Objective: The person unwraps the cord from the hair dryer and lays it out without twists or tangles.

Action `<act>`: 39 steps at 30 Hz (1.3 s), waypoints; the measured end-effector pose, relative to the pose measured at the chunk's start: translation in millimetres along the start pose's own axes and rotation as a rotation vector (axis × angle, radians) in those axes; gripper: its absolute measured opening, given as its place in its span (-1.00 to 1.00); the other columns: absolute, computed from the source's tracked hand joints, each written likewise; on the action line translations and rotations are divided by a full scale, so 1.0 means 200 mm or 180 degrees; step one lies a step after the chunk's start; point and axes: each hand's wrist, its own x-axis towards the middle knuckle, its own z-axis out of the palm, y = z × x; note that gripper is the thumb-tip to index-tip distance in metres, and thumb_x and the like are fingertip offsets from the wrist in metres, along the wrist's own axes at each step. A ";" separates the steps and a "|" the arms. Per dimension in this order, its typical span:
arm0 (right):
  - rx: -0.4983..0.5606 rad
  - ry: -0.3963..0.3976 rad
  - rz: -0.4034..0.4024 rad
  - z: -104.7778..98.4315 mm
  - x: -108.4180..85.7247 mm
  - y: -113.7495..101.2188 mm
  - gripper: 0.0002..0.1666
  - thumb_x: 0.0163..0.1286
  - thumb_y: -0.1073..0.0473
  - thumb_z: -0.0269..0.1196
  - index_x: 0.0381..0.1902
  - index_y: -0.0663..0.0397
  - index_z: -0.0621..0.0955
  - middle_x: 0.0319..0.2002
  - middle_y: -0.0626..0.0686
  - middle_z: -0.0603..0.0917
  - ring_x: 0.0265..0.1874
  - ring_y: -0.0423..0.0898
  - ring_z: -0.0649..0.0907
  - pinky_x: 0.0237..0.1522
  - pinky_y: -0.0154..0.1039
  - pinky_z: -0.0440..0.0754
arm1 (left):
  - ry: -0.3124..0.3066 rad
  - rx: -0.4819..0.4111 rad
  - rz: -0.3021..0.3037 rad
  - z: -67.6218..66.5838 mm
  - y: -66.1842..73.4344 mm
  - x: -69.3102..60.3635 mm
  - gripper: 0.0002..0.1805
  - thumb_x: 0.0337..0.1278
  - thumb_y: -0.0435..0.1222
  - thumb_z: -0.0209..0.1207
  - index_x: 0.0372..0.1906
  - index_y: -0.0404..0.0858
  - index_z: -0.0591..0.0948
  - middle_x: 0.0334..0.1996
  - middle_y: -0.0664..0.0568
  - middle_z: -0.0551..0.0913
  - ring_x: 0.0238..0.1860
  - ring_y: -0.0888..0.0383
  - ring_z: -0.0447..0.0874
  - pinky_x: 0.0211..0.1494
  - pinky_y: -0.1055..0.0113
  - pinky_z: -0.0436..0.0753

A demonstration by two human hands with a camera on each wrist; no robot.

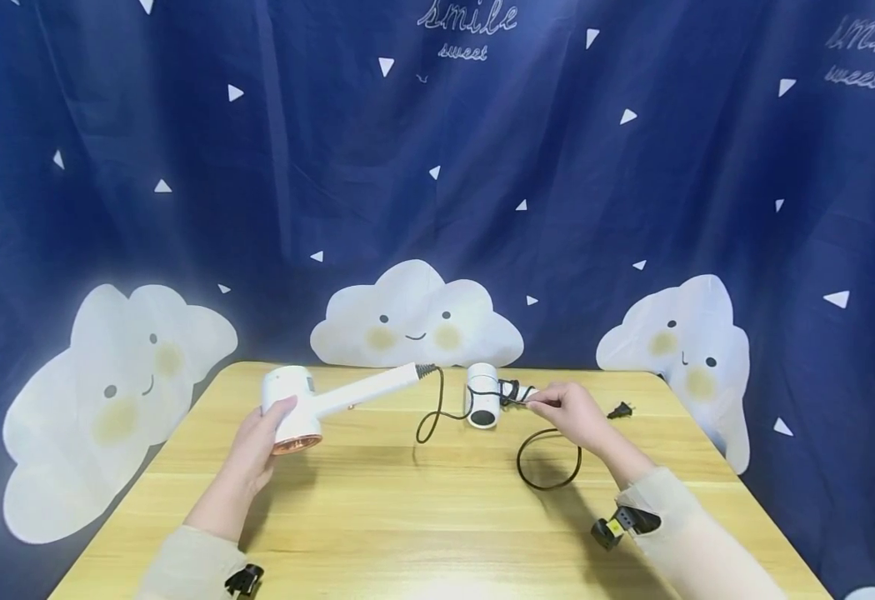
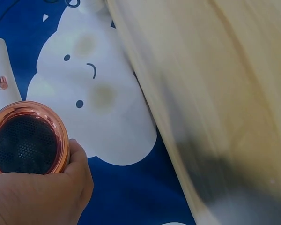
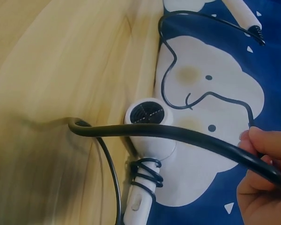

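My left hand (image 1: 253, 442) grips a white hair dryer (image 1: 366, 393) by its head, above the left of the table. Its copper-rimmed end (image 2: 64, 136) faces the left wrist camera, and its handle points right. From the handle's end a black cord (image 3: 192, 135) runs across to my right hand (image 1: 574, 417), whose thumb and fingers pinch it. Past that hand, the cord hangs in a loop. A second white hair dryer (image 1: 482, 379) lies at the back of the table, just left of my right hand, a black cord (image 3: 147, 174) coiled round its handle.
A black two-prong plug (image 1: 621, 410) shows just beyond my right hand. The wooden table (image 1: 407, 525) ends at a blue curtain (image 1: 437, 217) printed with white clouds and triangles. A small black wrist device (image 1: 617, 525) sits on the right sleeve.
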 end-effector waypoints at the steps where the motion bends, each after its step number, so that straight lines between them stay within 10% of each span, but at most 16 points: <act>1: 0.0002 -0.0016 -0.0020 -0.01 -0.01 0.00 -0.92 0.31 0.31 0.37 -0.30 0.16 0.80 -0.41 -0.03 0.70 -0.48 -0.22 0.51 -0.43 -0.31 0.50 | -0.0010 0.0012 -0.0017 -0.01 0.00 0.00 -0.25 0.47 0.06 0.01 0.40 -0.45 0.17 -0.26 0.19 0.64 -0.25 0.30 0.67 -0.08 0.45 0.59; 27: -0.0215 -0.0598 -0.0066 -0.18 -0.11 0.05 -0.87 0.32 0.26 0.36 -0.25 0.21 0.79 -0.31 -0.02 0.75 -0.35 -0.23 0.62 -0.29 -0.30 0.60 | 0.0161 0.0025 -0.0258 -0.23 0.01 -0.01 -0.30 0.43 0.10 0.04 0.32 -0.36 0.22 -0.43 0.22 0.71 -0.36 0.28 0.75 -0.15 0.47 0.64; 39: -0.0174 -0.0952 -0.0056 -0.24 -0.16 0.11 -0.91 0.35 0.24 0.34 -0.29 0.07 0.79 -0.28 -0.01 0.77 -0.27 -0.19 0.70 -0.22 -0.26 0.66 | 0.0116 0.0483 -0.0245 -0.37 -0.02 -0.02 -0.39 0.45 0.11 -0.01 0.14 -0.39 0.36 -0.44 0.16 0.70 -0.38 0.22 0.73 -0.18 0.40 0.65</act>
